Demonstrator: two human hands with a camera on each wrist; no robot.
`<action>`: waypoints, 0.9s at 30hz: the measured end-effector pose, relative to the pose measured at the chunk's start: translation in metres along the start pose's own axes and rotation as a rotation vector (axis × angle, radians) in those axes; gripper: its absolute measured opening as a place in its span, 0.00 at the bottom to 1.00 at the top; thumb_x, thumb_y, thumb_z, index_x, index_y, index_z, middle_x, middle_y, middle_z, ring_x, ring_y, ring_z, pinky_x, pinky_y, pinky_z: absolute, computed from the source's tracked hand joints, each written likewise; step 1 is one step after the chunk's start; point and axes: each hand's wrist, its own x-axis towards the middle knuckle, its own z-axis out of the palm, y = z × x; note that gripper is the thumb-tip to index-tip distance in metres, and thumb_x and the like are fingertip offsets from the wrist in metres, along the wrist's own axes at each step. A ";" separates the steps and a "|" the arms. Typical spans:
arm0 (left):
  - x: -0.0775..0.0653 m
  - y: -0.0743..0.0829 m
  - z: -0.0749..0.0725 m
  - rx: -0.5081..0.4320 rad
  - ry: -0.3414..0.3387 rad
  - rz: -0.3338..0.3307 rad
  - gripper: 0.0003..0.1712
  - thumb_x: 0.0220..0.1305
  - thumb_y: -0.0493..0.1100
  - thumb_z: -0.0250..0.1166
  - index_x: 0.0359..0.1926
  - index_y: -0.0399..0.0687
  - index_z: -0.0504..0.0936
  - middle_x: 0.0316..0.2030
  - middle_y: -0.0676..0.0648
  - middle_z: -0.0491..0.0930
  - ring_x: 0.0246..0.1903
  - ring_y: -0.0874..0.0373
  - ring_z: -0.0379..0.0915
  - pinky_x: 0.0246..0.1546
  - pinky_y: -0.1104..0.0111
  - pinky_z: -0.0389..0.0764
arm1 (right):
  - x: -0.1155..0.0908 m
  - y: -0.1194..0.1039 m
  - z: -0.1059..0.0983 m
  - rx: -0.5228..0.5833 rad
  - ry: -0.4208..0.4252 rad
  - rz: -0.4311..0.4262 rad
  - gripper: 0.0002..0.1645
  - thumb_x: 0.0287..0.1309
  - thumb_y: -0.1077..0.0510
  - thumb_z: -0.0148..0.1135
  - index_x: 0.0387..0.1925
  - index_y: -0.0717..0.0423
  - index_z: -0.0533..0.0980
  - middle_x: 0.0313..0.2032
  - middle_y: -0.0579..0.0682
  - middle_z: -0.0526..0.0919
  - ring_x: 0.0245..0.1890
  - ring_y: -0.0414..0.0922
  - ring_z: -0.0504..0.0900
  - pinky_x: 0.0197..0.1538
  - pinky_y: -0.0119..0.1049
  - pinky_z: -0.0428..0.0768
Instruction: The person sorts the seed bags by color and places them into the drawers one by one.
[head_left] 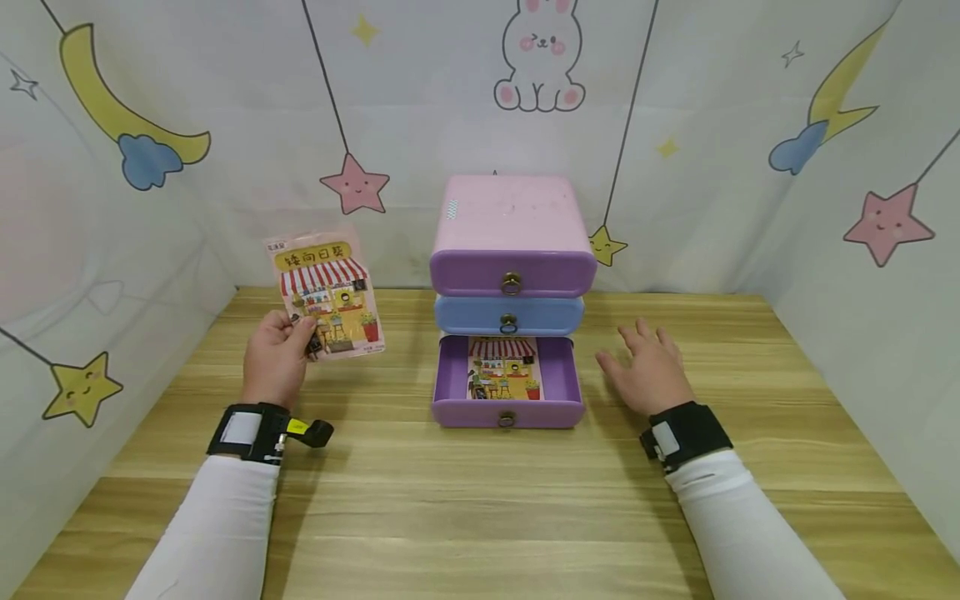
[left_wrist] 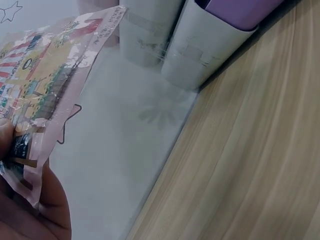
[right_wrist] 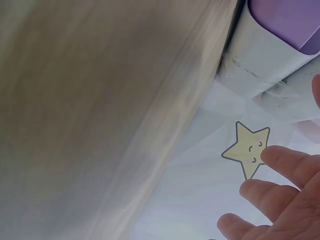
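Observation:
My left hand (head_left: pixel 276 358) pinches the lower left corner of a pink seed packet (head_left: pixel 333 304) printed with a striped awning and Chinese characters. The packet is held up left of a small stacked drawer unit (head_left: pixel 513 212). Its bottom purple drawer (head_left: pixel 450 412) is pulled out, and a similar printed packet (head_left: pixel 504 375) lies inside, its top end hidden under the drawer above. To the right of the drawer, my right hand (head_left: pixel 651 371) hovers with fingers spread and nothing in them. In the left wrist view the thumb presses the glossy packet (left_wrist: pixel 50 82) against the fingers.
The blue middle drawer (head_left: pixel 480 315) and the purple top drawer (head_left: pixel 465 273) are closed, each with a ring pull. A wood-grain table (head_left: pixel 450 517) carries the unit. White cloth walls (head_left: pixel 420 100) with printed stars and a bunny enclose the back and sides.

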 end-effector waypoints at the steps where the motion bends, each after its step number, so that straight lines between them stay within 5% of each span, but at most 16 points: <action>1: 0.000 0.001 0.001 -0.030 -0.007 0.009 0.20 0.66 0.57 0.56 0.49 0.49 0.73 0.39 0.57 0.83 0.34 0.69 0.80 0.29 0.77 0.80 | 0.000 0.000 0.000 0.005 0.001 0.001 0.43 0.65 0.37 0.51 0.69 0.62 0.61 0.72 0.69 0.51 0.71 0.74 0.45 0.71 0.67 0.44; 11: -0.006 0.011 0.006 -0.166 -0.070 0.092 0.16 0.65 0.52 0.60 0.45 0.46 0.74 0.37 0.59 0.85 0.35 0.69 0.82 0.30 0.78 0.80 | 0.001 -0.002 0.001 0.028 0.074 -0.014 0.39 0.65 0.42 0.53 0.67 0.63 0.63 0.71 0.68 0.55 0.70 0.72 0.50 0.71 0.64 0.50; 20: -0.012 0.017 0.016 -0.094 -0.103 0.164 0.12 0.65 0.49 0.62 0.32 0.46 0.72 0.22 0.58 0.77 0.17 0.66 0.61 0.16 0.72 0.64 | 0.000 -0.006 0.001 0.067 0.114 -0.025 0.37 0.66 0.41 0.52 0.65 0.63 0.67 0.70 0.67 0.58 0.71 0.70 0.51 0.70 0.64 0.54; 23: -0.016 0.019 0.020 -0.107 -0.130 0.183 0.13 0.65 0.47 0.62 0.31 0.45 0.70 0.18 0.57 0.70 0.16 0.65 0.59 0.15 0.70 0.61 | 0.000 -0.006 0.002 0.075 0.124 -0.023 0.37 0.67 0.39 0.51 0.65 0.61 0.67 0.71 0.66 0.59 0.71 0.69 0.52 0.70 0.64 0.54; 27: -0.021 0.024 0.027 -0.157 -0.178 0.189 0.11 0.65 0.46 0.63 0.32 0.45 0.71 0.20 0.57 0.73 0.17 0.66 0.62 0.15 0.71 0.63 | 0.000 -0.007 0.003 0.086 0.144 -0.031 0.37 0.67 0.38 0.50 0.64 0.61 0.68 0.70 0.65 0.60 0.71 0.67 0.53 0.70 0.64 0.56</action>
